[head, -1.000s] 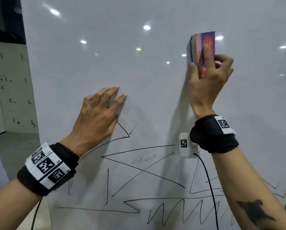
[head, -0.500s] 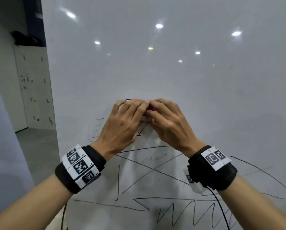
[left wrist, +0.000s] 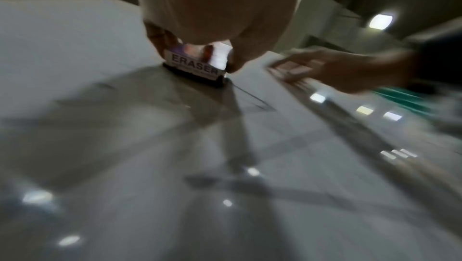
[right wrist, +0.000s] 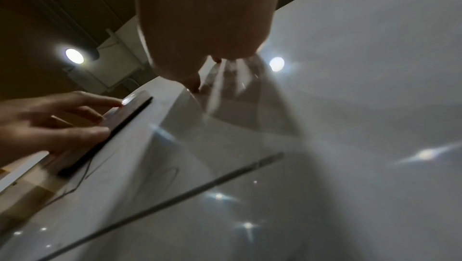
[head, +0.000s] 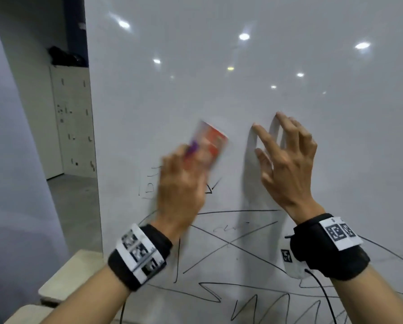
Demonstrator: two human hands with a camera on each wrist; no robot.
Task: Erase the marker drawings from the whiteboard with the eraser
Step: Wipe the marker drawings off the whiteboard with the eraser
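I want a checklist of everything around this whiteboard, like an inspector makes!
Surface: whiteboard, upper part bare, glossy with light reflections.
Job's things: eraser pressed on the board; black marker lines lower down, faint scribble near the left edge.
Clutter: nothing seen.
Grippers: left hand grips the eraser, blurred; right hand open, fingertips touching the board.
Cables: black cable hangs from the right wristband.
Surroundings: lockers, a wooden surface at lower left.

White lockers (head: 70,122) left; grey floor (head: 74,206); pale wooden furniture (head: 71,277) below.
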